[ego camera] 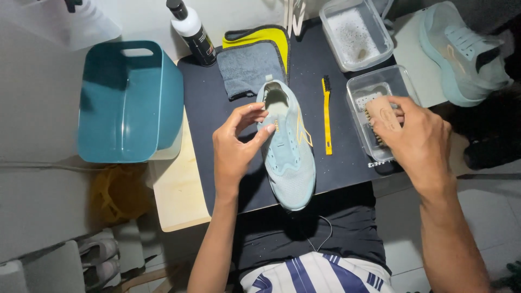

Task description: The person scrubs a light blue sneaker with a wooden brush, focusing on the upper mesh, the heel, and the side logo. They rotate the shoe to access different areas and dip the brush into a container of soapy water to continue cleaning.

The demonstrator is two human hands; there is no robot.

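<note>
At the left of the frame a teal plastic tub [130,103] sits on the table [173,195], beside a black mat [217,157]. Near the top, a black-and-white bottle [191,32] stands next to a grey cloth [247,68] lying over a yellow one [266,35]. In the middle, the left hand [236,146] steadies a pale teal sneaker [287,146] lying on the mat, its fingers [263,130] loosely curled against the shoe's side near the opening. Just right of the shoe lies a yellow-handled brush [327,116]. Further right, the right hand [415,135] grips a wooden brush [382,116], fingers closed around it, over a clear container [361,87]. A second clear container [355,35] with foamy water sits above it. At the upper right rests the matching sneaker [461,51].
</note>
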